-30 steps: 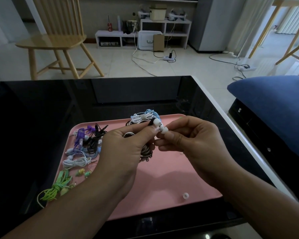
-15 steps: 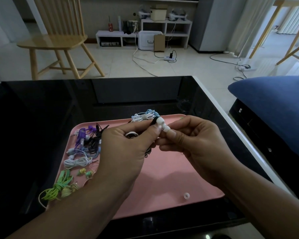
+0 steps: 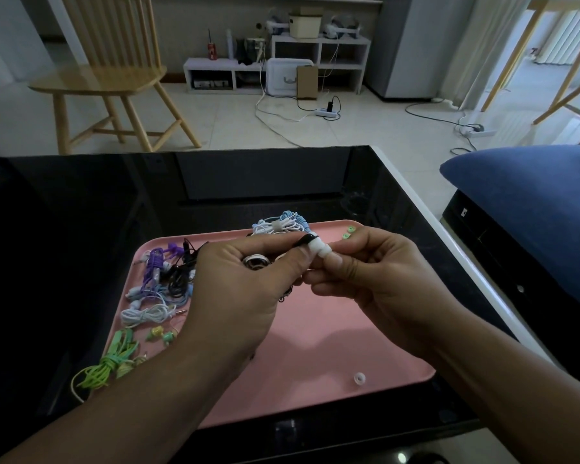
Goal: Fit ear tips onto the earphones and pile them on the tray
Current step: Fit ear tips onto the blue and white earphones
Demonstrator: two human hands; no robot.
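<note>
Fingers (image 3: pixel 334 262) of the right hand (image 3: pixel 379 289) pinch a white ear tip (image 3: pixel 322 253) against the earbud (image 3: pixel 310 241), itself pinched by the left hand (image 3: pixel 245 289), whose curled fingers also hold a coiled cable. Both hands are raised above the pink tray (image 3: pixel 315 363) on the black table (image 3: pixel 81 212). On the tray lie bundled earphones (image 3: pixel 161 283) at left, a white-and-blue bundle (image 3: pixel 278 224) at the far edge, a loose white tip (image 3: pixel 359 378) near right, and green tips (image 3: pixel 348 232) at the far right corner.

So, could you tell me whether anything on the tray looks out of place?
A lone white ear tip lies loose near the pink tray's front edge, and the green earphone cable spills over its left rim.
</note>
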